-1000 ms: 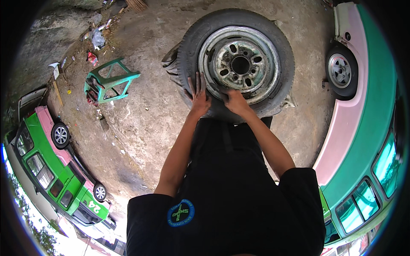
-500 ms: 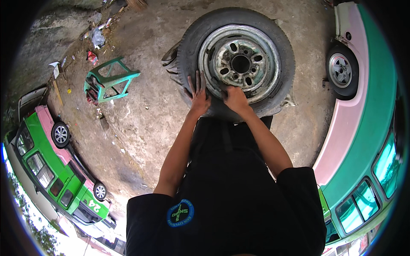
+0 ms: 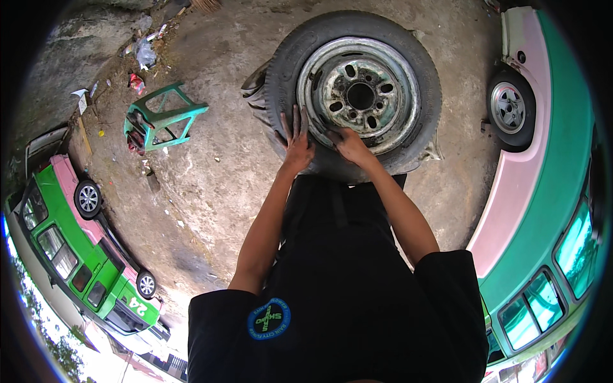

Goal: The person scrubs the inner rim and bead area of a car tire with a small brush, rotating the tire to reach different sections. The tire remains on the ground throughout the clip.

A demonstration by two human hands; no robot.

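Hands on a worn wheel, seen from above my own chest. Nearest the camera, my dark shirt and both forearms lead out to the wheel (image 3: pixel 357 89), which lies flat on the bare dirt ground (image 3: pixel 211 166) directly ahead of me. My left hand (image 3: pixel 297 143) rests with its fingers (image 3: pixel 295 121) spread flat and open over the black sidewall at the near left edge, pressing rather than gripping; my right hand (image 3: pixel 348 143) lies on the near lip of the steel rim (image 3: pixel 361 96), its fingers partly curled, though I cannot tell whether they hook under anything. Risks, as I judge them: grimy fingers may slip on the dusty rubber, or be pinched against the rim lip if the wheel shifts under my weight; a torn flap of rubber (image 3: pixel 255 89) jutting from the left side could snag. Appearance: the tyre is dull and grey with dust, the rim rusted and scuffed, with a ring of oval slots about a dark centre hole. Farther off lie a toppled green stool (image 3: pixel 163 121), a green-and-pink vehicle (image 3: pixel 543 191) at right and another (image 3: pixel 76 236) at left.
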